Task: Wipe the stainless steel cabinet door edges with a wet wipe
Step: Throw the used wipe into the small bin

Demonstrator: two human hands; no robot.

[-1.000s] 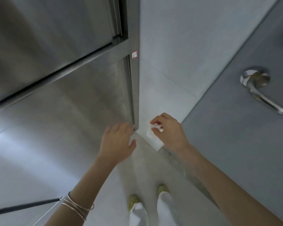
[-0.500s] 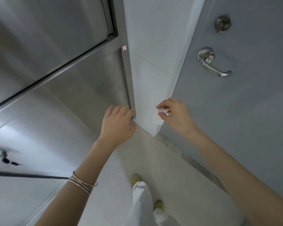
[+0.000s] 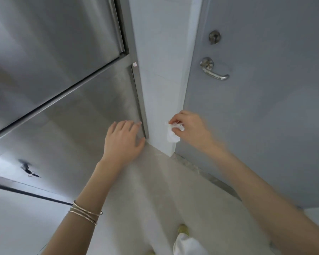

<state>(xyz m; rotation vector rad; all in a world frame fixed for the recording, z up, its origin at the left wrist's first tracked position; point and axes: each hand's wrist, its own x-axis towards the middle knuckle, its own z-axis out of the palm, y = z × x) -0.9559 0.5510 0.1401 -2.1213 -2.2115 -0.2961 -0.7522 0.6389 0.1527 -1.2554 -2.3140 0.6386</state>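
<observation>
Stainless steel cabinet front filled the left side: upper door (image 3: 53,43) above, lower cabinet door (image 3: 72,126) below, with a dark seam between them. A grey room door (image 3: 265,126) took up the right side, pale floor (image 3: 164,190) lay below, and a white wall strip (image 3: 160,80) ran between cabinet and grey door. The left hand (image 3: 122,142) lay flat on the lower cabinet door, fingers straight and gripping nothing, fingertips at the door's right edge (image 3: 139,107). The right hand (image 3: 190,128) pinched a crumpled white wet wipe (image 3: 172,135) between thumb and fingers. The wipe hung in front of the wall strip, apart from the cabinet edge; whether it touched the wall was unclear. A lever handle (image 3: 213,70) sat on the grey door with a round lock (image 3: 214,36) above it. Thin bangles (image 3: 85,212) ringed the left wrist. A blurred key (image 3: 28,170) stuck out of the cabinet at lower left. A small sticker (image 3: 134,64) sat on the cabinet frame.
</observation>
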